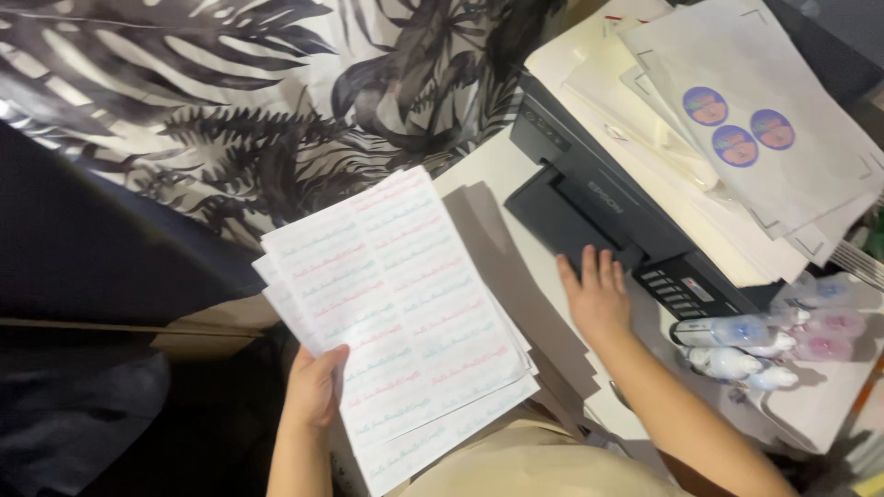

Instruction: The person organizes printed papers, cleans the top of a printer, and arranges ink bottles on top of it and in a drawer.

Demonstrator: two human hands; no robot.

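Left hand (315,387) grips white label sheets (396,317); right hand (597,296) apparently touches black printer (589,198).

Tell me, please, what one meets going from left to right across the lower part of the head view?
Left hand → stack of printed sheets it holds → right hand resting on the black printer → small bottles lying at the right.
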